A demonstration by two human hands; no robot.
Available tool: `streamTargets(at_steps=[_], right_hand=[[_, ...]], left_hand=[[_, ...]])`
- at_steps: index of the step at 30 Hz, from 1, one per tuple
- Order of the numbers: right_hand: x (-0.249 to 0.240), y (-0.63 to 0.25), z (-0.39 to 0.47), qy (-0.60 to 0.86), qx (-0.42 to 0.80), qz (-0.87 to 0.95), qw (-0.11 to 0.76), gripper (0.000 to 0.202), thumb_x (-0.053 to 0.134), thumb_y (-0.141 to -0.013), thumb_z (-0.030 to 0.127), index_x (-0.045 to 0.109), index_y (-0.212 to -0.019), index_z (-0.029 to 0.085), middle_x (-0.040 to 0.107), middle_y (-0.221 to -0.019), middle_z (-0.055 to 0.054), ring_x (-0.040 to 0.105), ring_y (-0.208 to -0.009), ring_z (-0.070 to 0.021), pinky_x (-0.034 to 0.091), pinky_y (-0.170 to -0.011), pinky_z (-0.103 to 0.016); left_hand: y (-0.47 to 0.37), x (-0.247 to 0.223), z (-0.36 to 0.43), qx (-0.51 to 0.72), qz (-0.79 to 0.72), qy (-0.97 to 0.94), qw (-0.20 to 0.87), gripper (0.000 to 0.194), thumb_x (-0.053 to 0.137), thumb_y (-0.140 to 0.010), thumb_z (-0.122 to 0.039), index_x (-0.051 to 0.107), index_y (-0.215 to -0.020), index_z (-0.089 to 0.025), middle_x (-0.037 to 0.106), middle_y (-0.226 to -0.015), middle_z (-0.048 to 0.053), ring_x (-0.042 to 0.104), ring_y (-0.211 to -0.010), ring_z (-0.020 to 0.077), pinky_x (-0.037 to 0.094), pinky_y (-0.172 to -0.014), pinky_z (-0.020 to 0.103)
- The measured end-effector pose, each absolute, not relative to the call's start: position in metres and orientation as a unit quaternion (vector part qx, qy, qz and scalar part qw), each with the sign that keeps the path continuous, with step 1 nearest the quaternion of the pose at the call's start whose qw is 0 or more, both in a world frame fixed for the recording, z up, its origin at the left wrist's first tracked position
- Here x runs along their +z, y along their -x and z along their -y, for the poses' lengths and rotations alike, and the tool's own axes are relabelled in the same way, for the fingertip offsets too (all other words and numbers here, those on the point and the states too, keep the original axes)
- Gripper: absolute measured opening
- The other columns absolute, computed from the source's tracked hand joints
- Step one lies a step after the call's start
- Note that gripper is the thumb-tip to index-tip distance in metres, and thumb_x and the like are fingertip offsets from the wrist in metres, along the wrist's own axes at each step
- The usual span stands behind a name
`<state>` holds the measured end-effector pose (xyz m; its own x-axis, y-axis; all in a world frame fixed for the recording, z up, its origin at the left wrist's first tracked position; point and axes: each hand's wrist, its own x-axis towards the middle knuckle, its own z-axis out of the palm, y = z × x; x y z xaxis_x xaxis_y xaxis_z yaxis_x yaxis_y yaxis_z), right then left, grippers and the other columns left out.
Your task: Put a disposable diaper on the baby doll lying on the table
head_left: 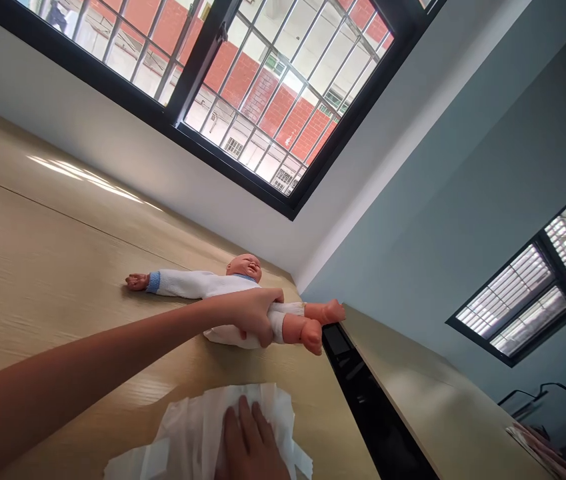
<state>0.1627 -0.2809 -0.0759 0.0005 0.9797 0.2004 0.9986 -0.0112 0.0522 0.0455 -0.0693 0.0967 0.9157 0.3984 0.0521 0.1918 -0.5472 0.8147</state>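
Observation:
A baby doll [187, 283] in a white outfit with blue cuffs and collar lies on its back on the wooden surface [37, 267]. My left hand [257, 313] is wrapped round the doll's upper legs, and its bare feet point right. Nearer to me, a white diaper [193, 427] lies spread on the surface. My right hand [251, 437] rests flat on it with the fingers stretched out.
Beyond the surface stands a white wall with a barred window [283, 87]. A dark recessed gap [373, 400] runs along the right, past the doll's feet, beside another wooden surface [423, 373]. Pinkish cloth [543, 447] shows at the lower right.

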Motion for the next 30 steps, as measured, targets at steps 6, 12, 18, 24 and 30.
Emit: streamTargets(at_steps=[6, 12, 18, 24, 30], right_hand=[[-0.042, -0.154, 0.243, 0.717, 0.002, 0.696, 0.040, 0.062, 0.056, -0.091, 0.024, 0.053, -0.149, 0.004, 0.047, -0.156, -0.025, 0.043, -0.146, -0.0443, 0.041, -0.117, -0.063], [-0.027, -0.147, 0.201, 0.707, -0.013, 0.697, 0.116, 0.053, 0.057, -0.091, 0.020, 0.057, -0.144, 0.011, 0.054, -0.150, -0.023, 0.050, -0.139, -0.0392, 0.043, -0.114, -0.062], [-0.027, -0.140, 0.178, 0.714, -0.124, 0.652, 0.223, 0.036, 0.055, -0.090, 0.015, 0.066, -0.124, 0.016, 0.064, -0.123, -0.019, 0.060, -0.112, -0.0343, 0.052, -0.096, -0.057], [-0.026, -0.137, 0.179, 0.704, -0.019, 0.692, 0.159, 0.039, 0.049, -0.103, 0.026, 0.064, -0.138, 0.023, 0.057, -0.148, -0.020, 0.052, -0.136, -0.0390, 0.044, -0.106, -0.067], [-0.015, -0.123, 0.162, 0.723, 0.090, 0.675, 0.114, 0.057, 0.049, -0.103, 0.047, 0.047, -0.155, 0.024, 0.034, -0.166, -0.021, 0.025, -0.154, -0.0487, 0.021, -0.112, -0.080]], left_hand=[[-0.047, 0.096, 0.064, 0.173, -0.152, -0.881, 0.412, 0.068, 0.074, -0.057, -0.030, 0.050, -0.121, -0.026, 0.061, -0.082, -0.003, 0.067, -0.069, 0.0230, 0.046, -0.050, 0.026], [-0.040, 0.098, 0.067, 0.278, -0.140, -0.898, 0.312, 0.057, 0.074, -0.063, -0.037, 0.054, -0.115, -0.027, 0.064, -0.084, 0.000, 0.067, -0.076, 0.0244, 0.043, -0.057, 0.029], [-0.036, 0.100, 0.061, 0.260, -0.137, -0.899, 0.326, 0.063, 0.072, -0.065, -0.040, 0.049, -0.122, -0.027, 0.066, -0.084, 0.000, 0.067, -0.069, 0.0249, 0.043, -0.053, 0.031], [-0.035, 0.104, 0.057, 0.291, -0.138, -0.892, 0.317, 0.062, 0.073, -0.062, -0.036, 0.052, -0.120, -0.026, 0.067, -0.090, 0.002, 0.069, -0.086, 0.0290, 0.047, -0.064, 0.032], [-0.035, 0.110, 0.056, 0.343, -0.153, -0.883, 0.283, 0.056, 0.071, -0.066, -0.036, 0.054, -0.118, -0.027, 0.068, -0.095, 0.001, 0.066, -0.099, 0.0308, 0.049, -0.087, 0.040]])
